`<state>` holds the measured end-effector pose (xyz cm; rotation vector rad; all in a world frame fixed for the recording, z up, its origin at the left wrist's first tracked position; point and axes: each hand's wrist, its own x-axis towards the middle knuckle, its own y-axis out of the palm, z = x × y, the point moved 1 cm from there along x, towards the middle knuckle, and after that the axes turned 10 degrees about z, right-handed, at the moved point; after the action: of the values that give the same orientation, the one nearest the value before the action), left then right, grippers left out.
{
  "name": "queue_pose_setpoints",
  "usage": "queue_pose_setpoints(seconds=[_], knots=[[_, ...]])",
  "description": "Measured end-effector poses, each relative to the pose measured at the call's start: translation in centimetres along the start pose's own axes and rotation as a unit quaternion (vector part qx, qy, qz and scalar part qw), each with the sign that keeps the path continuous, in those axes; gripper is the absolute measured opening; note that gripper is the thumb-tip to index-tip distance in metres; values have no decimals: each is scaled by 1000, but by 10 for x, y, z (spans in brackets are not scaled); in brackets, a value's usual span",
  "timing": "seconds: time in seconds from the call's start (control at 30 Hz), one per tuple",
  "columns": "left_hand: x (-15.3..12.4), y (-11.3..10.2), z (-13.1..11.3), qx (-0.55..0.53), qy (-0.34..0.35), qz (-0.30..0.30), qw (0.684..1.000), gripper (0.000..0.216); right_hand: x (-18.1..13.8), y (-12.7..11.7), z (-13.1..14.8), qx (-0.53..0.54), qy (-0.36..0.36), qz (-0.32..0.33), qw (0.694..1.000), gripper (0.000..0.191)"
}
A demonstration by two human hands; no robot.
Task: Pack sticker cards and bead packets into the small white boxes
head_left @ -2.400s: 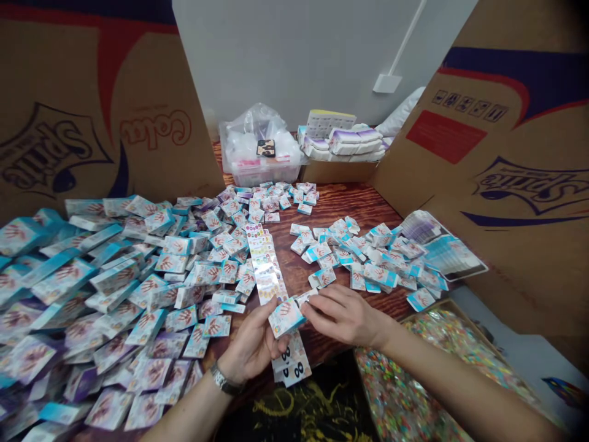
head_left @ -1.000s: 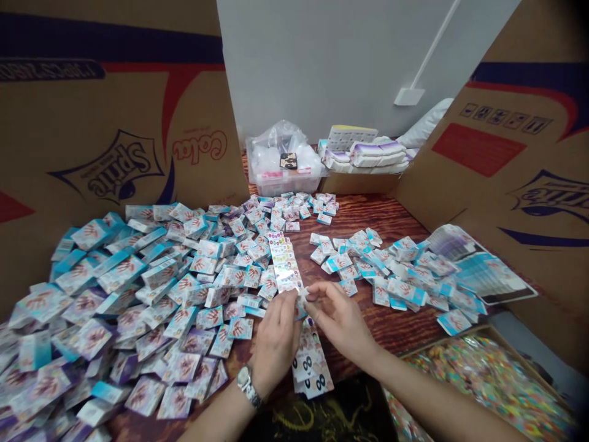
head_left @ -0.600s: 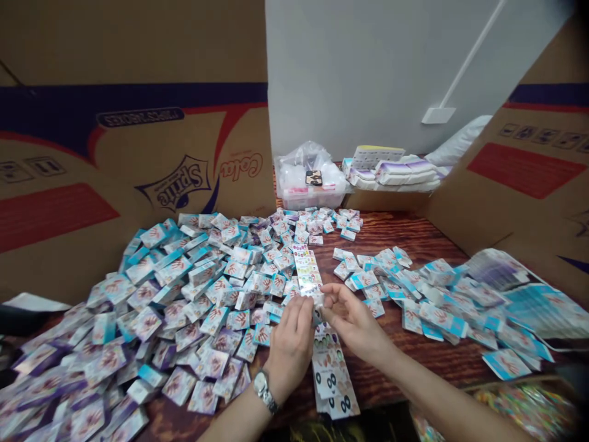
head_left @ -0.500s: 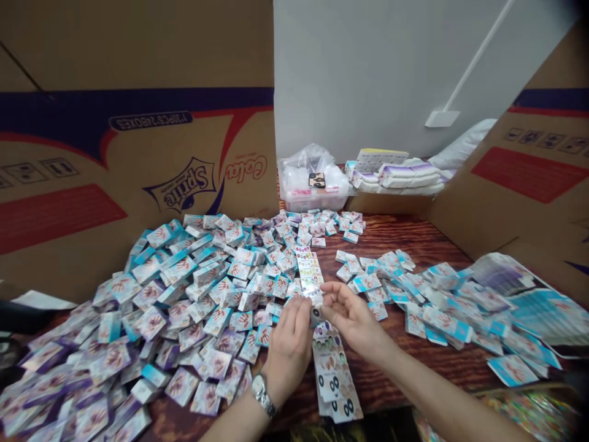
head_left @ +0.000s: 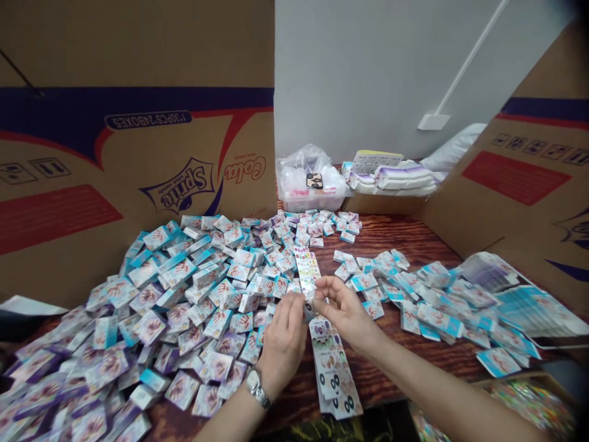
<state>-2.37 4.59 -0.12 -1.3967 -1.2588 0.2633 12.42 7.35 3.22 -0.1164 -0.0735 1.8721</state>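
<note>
My left hand [head_left: 284,337], with a watch on its wrist, and my right hand [head_left: 347,312] meet over the middle of the wooden table [head_left: 405,236]. Both pinch a small white and blue box [head_left: 309,307] between their fingertips. Under them lies a long sticker strip [head_left: 322,331] that runs from the box piles toward me, with black eye shapes at its near end. A big heap of small blue and purple boxes [head_left: 151,307] is at my left, touching the strip.
A smaller spread of boxes [head_left: 414,294] and flat cartons [head_left: 519,294] lies right. Large cardboard sheets [head_left: 115,153] stand on both sides. A plastic tub [head_left: 310,184] and stacked packs [head_left: 391,175] sit at the back. A tray of colourful bits [head_left: 529,402] is bottom right.
The view swung left and up, showing more of the left cardboard. My hands went from holding the box's flat face to pinching it end-on over the strip, a little farther from me.
</note>
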Motion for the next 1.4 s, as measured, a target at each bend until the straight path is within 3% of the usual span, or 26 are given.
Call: queue_pose_setpoints(seconds=[0.13,0.23,0.4,0.57,0.7,0.87,1.03,1.17,1.4], knots=[[5,-2,1,-6,0,-5,1000,47,3,4,0,-2,-9,-3,1000,24],[7,0,2,-20,-2,-3,1000,45,2,4,7,-122,-36,-5,992,16],[9,1,5,-40,2,17,999,46,-3,0,26,-319,-102,41,942,12],[12,-4,9,-107,-16,38,993,52,-3,-11,30,-397,-172,93,897,20],[16,-6,13,-203,-58,70,975,49,1,-18,30,-407,-194,145,881,24],[19,-6,11,-249,-58,80,963,41,6,-14,27,-358,-192,96,909,17],[16,-5,11,-219,-49,60,973,39,2,-5,16,-282,-118,-5,952,34],[14,-2,13,-158,-25,38,986,40,-2,2,7,-170,-38,-29,984,31],[17,-1,16,-92,-10,27,995,38,1,6,8,-33,-26,-15,999,20]])
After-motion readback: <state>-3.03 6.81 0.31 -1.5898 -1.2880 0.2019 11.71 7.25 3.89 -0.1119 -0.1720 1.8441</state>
